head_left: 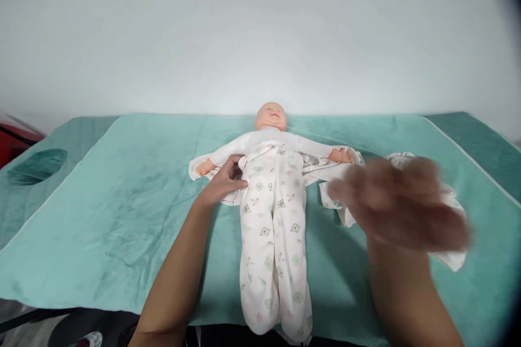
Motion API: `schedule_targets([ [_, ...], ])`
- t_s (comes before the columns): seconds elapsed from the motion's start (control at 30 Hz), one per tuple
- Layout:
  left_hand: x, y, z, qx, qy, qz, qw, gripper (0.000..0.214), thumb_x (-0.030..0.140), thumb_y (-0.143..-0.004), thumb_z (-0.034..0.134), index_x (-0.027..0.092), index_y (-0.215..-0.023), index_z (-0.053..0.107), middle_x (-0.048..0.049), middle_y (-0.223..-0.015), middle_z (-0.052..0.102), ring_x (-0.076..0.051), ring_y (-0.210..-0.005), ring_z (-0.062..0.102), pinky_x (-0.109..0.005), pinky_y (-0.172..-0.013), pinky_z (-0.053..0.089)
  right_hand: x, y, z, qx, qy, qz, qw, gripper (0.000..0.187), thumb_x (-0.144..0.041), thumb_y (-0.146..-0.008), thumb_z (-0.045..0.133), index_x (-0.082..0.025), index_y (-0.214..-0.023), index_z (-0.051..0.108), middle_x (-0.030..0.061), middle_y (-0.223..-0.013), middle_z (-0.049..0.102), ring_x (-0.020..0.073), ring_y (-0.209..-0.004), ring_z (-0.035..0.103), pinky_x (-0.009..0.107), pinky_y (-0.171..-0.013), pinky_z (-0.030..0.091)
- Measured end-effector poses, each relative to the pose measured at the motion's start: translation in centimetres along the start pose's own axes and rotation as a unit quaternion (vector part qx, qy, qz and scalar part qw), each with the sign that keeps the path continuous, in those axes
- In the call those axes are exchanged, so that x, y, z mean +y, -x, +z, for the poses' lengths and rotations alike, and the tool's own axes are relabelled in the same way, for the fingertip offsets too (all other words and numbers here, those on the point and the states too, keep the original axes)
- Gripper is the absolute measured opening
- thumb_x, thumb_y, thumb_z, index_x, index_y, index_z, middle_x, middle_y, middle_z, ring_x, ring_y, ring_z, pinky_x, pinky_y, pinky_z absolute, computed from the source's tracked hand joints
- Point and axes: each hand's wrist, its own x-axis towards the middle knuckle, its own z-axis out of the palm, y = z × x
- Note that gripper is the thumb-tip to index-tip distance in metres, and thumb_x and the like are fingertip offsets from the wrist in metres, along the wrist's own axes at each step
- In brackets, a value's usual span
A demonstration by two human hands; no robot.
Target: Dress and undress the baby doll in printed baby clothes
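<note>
White, cotton-like cloth with small green and pink prints: footed trousers (273, 222) drawn up to the chest of a baby doll (271, 118), face up in the middle of the bed (484, 135), head toward the wall (260, 38), feet at the near edge of the teal sheet (122, 217). Probably thin, soft and limp, light to lift, not slippery, quick to bunch; best pinched at both sides of the waistband (259, 152). In the doll, likely little weight, with firm head and hands; best supported under back and neck. At the left side of the trousers, the left hand (228, 180), thumb and fingertips against the cloth; grip pinching or merely resting, cannot tell. Raised in front of a loose heap of printed clothes (452, 203), the right hand (401, 206), badly blurred; state of that grip, cannot tell. Beneath the outstretched arms, a pale open garment (317, 174), softly creased. As containers, only clothing: trousers, with the doll's legs presumably inside.
</note>
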Motion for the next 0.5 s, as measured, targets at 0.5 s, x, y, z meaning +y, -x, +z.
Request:
schedule_targets([
  [0.5,1.1,1.5,2.1,0.12,-0.231,0.035,0.965,0.036,0.044,-0.074,0.078,0.018,-0.07,0.052,0.0017,-0.078,0.051,-0.015,-0.077,0.049,-0.027,-0.073,0.039,11.2,-5.1,-0.9,0.022,0.395,0.025,0.918,0.041,-0.053,-0.077,0.077,-0.022,-0.082,0.051,-0.0012,-0.082,0.053,0.0172,-0.08,0.05,0.033,-0.077,0.042],
])
